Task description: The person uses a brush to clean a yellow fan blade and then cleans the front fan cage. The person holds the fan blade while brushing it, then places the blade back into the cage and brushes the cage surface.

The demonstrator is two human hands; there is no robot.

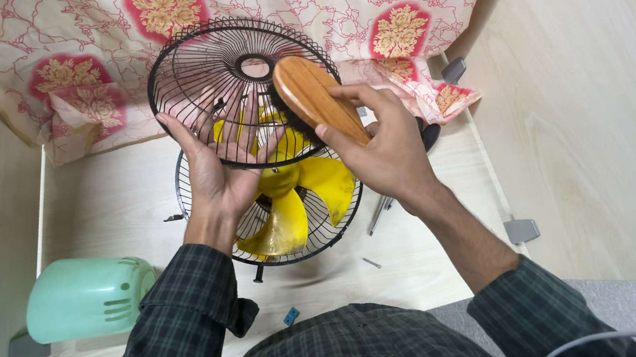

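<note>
My left hand [215,162] holds a round black wire fan guard [196,65] from below, fingers spread against its mesh. My right hand [385,144] grips a wooden-backed brush [313,92], its dark bristles pressed against the guard's right side. Beneath the guard lies the rest of the fan: a second black wire guard [331,228] with yellow blades [307,187] inside it, flat on the light wooden table [108,208].
A mint-green fan motor housing [82,298] lies at the left. A cream cloth with red flower patterns [395,13] covers the table's far end. A screwdriver [378,213], a small screw [372,262] and a small blue piece [291,316] lie near the fan.
</note>
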